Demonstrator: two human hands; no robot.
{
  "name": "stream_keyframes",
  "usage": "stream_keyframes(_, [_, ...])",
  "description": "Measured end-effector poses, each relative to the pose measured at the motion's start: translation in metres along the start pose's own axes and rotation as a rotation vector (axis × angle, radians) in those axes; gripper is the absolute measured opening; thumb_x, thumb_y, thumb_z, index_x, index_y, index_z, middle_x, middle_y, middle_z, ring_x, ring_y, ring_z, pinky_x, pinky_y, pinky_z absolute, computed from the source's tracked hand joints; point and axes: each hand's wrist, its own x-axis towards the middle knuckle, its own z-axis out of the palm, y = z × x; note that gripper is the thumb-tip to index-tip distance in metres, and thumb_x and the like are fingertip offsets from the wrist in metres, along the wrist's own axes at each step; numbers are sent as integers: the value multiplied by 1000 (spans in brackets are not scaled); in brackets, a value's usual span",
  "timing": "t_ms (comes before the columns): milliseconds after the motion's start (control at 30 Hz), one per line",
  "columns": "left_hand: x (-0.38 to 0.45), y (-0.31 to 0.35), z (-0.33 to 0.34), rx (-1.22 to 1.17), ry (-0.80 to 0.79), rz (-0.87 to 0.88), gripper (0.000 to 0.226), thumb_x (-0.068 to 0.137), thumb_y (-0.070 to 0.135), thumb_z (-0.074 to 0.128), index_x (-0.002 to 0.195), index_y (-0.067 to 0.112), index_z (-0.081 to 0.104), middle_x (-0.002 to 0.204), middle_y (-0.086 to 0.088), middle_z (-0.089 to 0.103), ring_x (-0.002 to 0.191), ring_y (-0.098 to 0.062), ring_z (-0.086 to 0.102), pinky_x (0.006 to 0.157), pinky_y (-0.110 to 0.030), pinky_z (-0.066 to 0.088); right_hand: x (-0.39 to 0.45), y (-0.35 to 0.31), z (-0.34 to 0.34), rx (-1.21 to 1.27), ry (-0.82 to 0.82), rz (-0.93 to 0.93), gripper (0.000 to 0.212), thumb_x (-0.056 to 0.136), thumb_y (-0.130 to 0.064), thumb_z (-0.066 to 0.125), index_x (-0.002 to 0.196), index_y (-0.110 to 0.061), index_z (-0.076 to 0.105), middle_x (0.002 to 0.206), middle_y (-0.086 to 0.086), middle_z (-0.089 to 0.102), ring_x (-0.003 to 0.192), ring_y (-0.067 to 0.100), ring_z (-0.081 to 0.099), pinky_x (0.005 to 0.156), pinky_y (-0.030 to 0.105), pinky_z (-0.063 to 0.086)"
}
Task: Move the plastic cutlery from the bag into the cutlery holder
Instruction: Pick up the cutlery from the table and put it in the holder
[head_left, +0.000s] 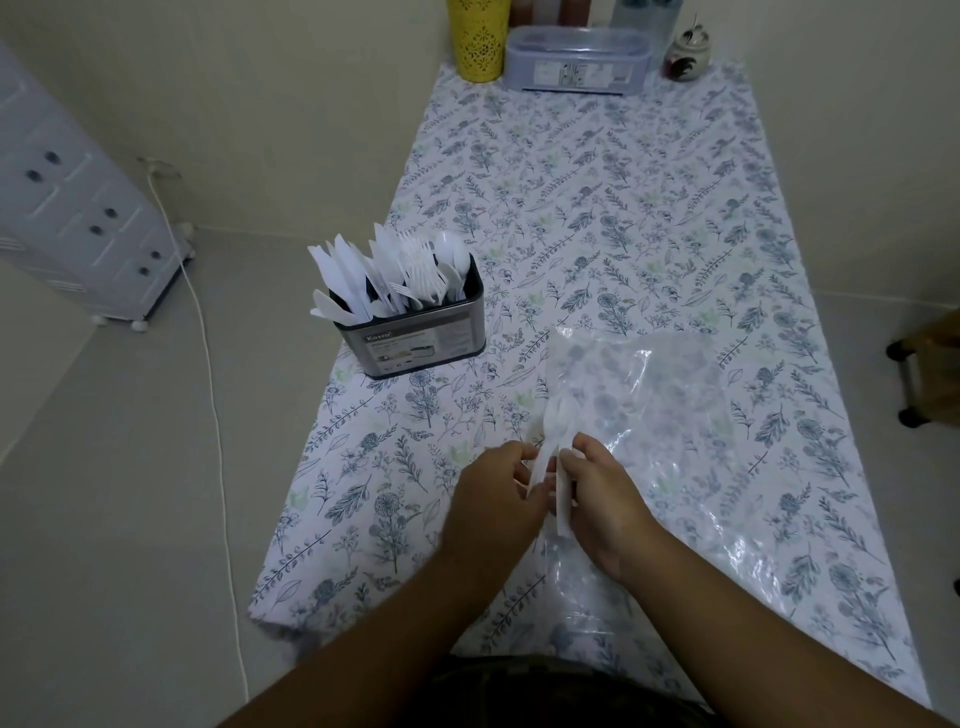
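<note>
A dark metal cutlery holder (415, 343) stands near the table's left edge, packed with several white plastic knives, forks and spoons (395, 275). A clear plastic bag (639, 395) lies flat on the flowered tablecloth, right of the holder. Over the bag's near left corner, my left hand (493, 499) and my right hand (602, 499) meet, both pinching the handles of a few white plastic spoons (558, 415), whose bowls point away from me. The lower handles are hidden between my fingers.
At the table's far end stand a yellow perforated cup (478, 39), a grey lidded box (579, 62) and a small ceramic jar (687, 57). A white drawer unit (78, 208) and a cable (208, 364) are on the floor at left. A wooden stand (930, 374) sits at right.
</note>
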Motion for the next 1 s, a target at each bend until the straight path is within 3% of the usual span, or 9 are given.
stream_keyframes(100, [-3, 2, 3, -12, -29, 15, 23, 85, 17, 69, 108, 22, 67, 95, 10, 67, 77, -5, 66, 73, -31, 59, -5, -3, 1, 103, -27, 10, 33, 104, -4, 44, 127, -19, 62, 114, 17, 75, 94, 32, 77, 78, 48, 63])
stream_keyframes(167, [-3, 5, -1, -26, -23, -1, 21, 84, 16, 70, 104, 23, 69, 95, 11, 69, 74, -5, 67, 71, -34, 59, -6, -3, -2, 83, -52, -9, 34, 104, -3, 46, 127, -21, 64, 109, 15, 78, 92, 29, 78, 73, 43, 64])
stream_keyframes(233, [0, 5, -5, -60, 0, -34, 17, 83, 20, 72, 100, 24, 71, 90, 11, 71, 71, -5, 67, 69, -36, 59, -8, -2, -4, 67, -72, -29, 35, 104, -5, 47, 131, -20, 63, 110, 14, 78, 97, 30, 77, 81, 45, 62])
stream_keyframes(433, [0, 12, -10, -104, -76, -1, 23, 85, 13, 74, 106, 22, 74, 90, 11, 75, 70, -2, 71, 69, -29, 62, -10, 1, -2, 179, -72, -25, 36, 108, -11, 41, 132, -27, 63, 118, 17, 75, 102, 34, 75, 76, 41, 62])
stream_keyframes(600, [-2, 13, -13, -115, -36, 86, 19, 89, 14, 72, 106, 20, 77, 80, 25, 65, 74, 7, 67, 69, -14, 57, -9, 6, -7, 203, -73, 14, 45, 101, -6, 56, 143, -24, 58, 120, 15, 75, 120, 34, 67, 111, 53, 46])
stream_keyframes(733, [-3, 9, -9, -178, 6, 8, 23, 90, 16, 70, 113, 20, 74, 96, 10, 75, 79, -1, 72, 73, -25, 62, -15, 1, -3, 224, -101, 17, 39, 102, -6, 56, 135, -25, 63, 112, 15, 77, 104, 27, 75, 91, 42, 59])
stream_keyframes(800, [-1, 9, -12, -234, 1, -40, 32, 88, 10, 72, 118, 22, 70, 95, 8, 74, 78, -1, 72, 70, -19, 60, -16, 0, -2, 236, -125, 4, 35, 104, -13, 54, 137, -21, 62, 114, 19, 76, 102, 31, 76, 87, 41, 59])
stream_keyframes(867, [0, 10, -15, -236, -15, -41, 37, 86, 6, 72, 118, 24, 69, 91, 12, 73, 77, 3, 71, 64, -9, 54, -18, 0, 0, 231, -121, -16, 34, 105, -15, 52, 137, -19, 62, 114, 19, 76, 102, 31, 76, 80, 39, 60])
stream_keyframes(1000, [-3, 14, -17, -188, -13, 5, 33, 88, 8, 71, 117, 23, 72, 88, 27, 65, 81, 11, 67, 68, -5, 49, -19, 2, -2, 224, -117, -6, 38, 102, -7, 56, 138, -19, 60, 112, 17, 77, 103, 30, 75, 86, 43, 58])
